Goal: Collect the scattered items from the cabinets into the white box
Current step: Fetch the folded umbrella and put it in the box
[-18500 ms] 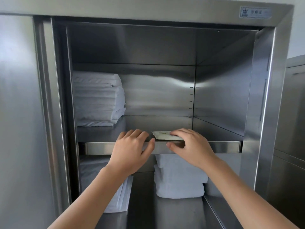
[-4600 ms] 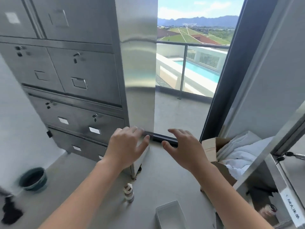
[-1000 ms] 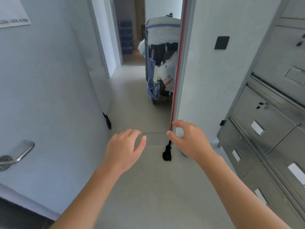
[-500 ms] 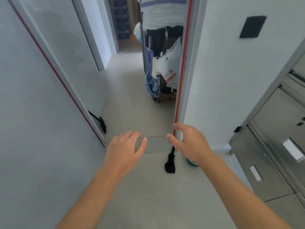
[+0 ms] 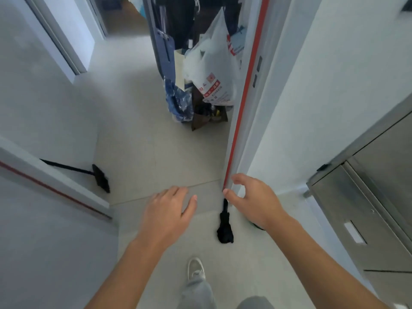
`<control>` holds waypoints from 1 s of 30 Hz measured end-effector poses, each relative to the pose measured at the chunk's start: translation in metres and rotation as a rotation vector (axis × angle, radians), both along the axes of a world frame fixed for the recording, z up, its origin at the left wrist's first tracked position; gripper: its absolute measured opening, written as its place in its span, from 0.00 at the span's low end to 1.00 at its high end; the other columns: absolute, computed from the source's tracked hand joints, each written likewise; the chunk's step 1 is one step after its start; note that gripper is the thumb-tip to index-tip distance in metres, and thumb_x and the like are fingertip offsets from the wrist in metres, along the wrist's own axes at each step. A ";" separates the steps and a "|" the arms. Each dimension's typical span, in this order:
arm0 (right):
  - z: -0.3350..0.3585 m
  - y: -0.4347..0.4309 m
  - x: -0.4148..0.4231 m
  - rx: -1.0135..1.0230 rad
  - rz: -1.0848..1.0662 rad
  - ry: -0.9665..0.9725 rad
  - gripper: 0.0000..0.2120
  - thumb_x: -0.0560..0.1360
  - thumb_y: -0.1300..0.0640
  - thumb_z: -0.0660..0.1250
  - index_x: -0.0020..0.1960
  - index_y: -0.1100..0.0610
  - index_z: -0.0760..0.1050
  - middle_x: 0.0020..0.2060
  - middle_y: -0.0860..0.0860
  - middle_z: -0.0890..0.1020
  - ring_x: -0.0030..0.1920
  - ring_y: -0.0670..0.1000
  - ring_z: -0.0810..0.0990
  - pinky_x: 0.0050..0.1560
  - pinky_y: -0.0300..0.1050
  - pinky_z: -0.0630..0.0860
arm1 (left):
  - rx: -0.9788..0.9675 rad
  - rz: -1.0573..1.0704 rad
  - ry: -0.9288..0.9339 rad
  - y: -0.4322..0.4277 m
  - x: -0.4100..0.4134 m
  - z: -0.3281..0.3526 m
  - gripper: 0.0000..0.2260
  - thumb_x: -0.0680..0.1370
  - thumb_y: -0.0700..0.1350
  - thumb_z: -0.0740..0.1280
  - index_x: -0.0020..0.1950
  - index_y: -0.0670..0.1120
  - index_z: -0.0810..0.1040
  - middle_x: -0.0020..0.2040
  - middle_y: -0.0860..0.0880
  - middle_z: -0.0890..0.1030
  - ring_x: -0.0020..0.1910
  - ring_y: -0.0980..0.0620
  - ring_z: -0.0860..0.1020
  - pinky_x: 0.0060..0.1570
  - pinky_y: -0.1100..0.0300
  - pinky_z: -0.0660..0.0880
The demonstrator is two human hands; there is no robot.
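My left hand and my right hand are both held out in front of me at waist height, palms down, fingers relaxed, holding nothing. They hang over a grey tiled floor at a doorway. A steel cabinet with drawers stands at the right. Neither the white box nor any item from the cabinets is in sight.
A housekeeping cart hung with plastic bags stands in the corridor past the doorway. The door frame with a red strip is just beyond my right hand. A black door stop lies on the floor. An open door fills the left.
My view has tilted down and I have stepped toward the doorway; the cart looks closer. My foot has come into view. Both hands keep the same pose, holding nothing.
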State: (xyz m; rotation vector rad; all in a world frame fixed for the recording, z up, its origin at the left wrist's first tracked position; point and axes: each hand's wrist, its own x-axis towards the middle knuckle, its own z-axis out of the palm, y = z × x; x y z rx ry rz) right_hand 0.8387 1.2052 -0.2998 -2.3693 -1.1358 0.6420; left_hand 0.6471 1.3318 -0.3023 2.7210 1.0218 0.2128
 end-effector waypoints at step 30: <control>-0.610 0.048 0.074 -0.264 -0.409 0.394 0.27 0.75 0.36 0.67 0.70 0.46 0.72 0.61 0.42 0.82 0.59 0.46 0.80 0.53 0.41 0.70 | -0.393 -0.038 0.245 0.082 0.098 -0.579 0.18 0.81 0.58 0.55 0.58 0.50 0.79 0.51 0.52 0.83 0.45 0.48 0.80 0.46 0.57 0.72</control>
